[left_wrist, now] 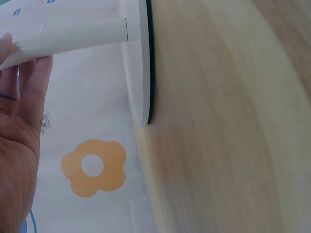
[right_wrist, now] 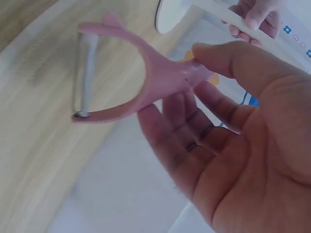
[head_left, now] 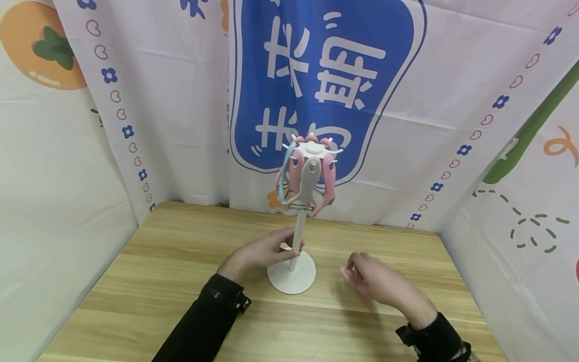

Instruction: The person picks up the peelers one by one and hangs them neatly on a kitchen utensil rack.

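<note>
A white stand has a thin pole (head_left: 299,221) on a round base (head_left: 291,284). From the spoked top (head_left: 314,148) hang several peelers: a grey one (head_left: 309,183), pink ones such as this peeler (head_left: 329,176), and a light blue one (head_left: 284,173). My left hand (head_left: 267,250) holds the pole low down, thumb on one side and fingers on the other; the left wrist view shows the pole (left_wrist: 87,37) too. Right of the base, my right hand (head_left: 380,281) pinches a pink Y-shaped peeler (right_wrist: 165,77) by its handle end, its metal blade (right_wrist: 88,73) pointing away from the palm.
The stand is on a wood-grain table (head_left: 181,241). Close behind the table hangs a printed cloth (head_left: 190,125) with a blue sign, and more cloth (head_left: 520,261) walls both sides.
</note>
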The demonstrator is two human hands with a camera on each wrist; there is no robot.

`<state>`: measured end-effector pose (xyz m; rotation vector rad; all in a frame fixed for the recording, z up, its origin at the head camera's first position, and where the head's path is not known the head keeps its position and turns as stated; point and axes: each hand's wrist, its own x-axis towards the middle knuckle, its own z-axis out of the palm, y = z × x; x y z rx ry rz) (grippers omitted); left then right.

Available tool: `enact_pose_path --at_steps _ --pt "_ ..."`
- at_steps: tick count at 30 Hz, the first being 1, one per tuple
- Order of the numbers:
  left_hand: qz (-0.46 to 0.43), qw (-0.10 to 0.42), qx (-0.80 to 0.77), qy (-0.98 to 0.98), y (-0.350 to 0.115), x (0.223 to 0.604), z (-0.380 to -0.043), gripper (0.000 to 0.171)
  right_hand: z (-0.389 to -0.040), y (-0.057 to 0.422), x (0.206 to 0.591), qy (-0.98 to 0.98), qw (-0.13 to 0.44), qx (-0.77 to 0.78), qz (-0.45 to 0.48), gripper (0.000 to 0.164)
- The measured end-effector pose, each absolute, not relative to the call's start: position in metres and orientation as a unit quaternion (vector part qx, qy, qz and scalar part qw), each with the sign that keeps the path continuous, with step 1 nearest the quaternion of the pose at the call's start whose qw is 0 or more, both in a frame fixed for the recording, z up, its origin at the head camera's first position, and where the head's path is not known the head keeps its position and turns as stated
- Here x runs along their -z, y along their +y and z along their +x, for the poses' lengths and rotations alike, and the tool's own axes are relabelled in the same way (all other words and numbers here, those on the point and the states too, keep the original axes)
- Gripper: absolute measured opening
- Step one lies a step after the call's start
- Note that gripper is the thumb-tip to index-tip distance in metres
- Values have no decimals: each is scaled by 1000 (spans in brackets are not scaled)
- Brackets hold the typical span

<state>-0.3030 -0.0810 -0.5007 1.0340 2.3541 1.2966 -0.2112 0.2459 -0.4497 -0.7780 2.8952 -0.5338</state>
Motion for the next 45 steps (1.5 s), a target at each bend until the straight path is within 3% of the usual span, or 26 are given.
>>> enact_pose_path --at_steps 7,14,25,45 --pt "356 131 -448 810 -81 500 -303 27 -218 243 446 942 -17 188 -276 17" --pt "354 132 -449 810 -81 500 -302 27 -222 238 441 940 -14 241 -241 21" --pt "353 133 -451 809 -81 501 -302 26 -223 234 432 932 -76 260 -243 32" --pt "350 141 -461 804 -81 500 -302 26 -225 229 402 871 -274 315 -258 43"
